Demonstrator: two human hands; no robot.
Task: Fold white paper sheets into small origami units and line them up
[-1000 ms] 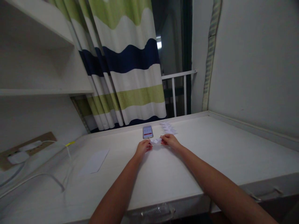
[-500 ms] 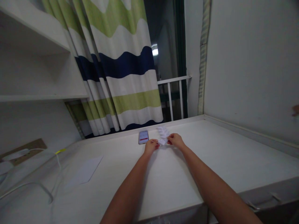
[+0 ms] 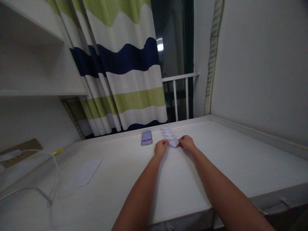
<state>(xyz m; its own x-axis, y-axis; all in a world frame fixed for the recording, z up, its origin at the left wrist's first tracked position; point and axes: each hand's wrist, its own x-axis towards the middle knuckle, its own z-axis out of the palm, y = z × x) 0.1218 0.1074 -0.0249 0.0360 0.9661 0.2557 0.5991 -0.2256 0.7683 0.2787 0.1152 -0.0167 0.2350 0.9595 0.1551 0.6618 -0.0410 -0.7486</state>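
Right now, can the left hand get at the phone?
Likely yes: the phone lies just left of the left hand, slightly farther out, with nothing seen between them. The hand seems to pinch the folded paper, though, so it'd need to let go.

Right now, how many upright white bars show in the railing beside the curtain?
2: the left bar, just right of the curtain, and the right bar, farther along. More may be hidden behind the curtain.
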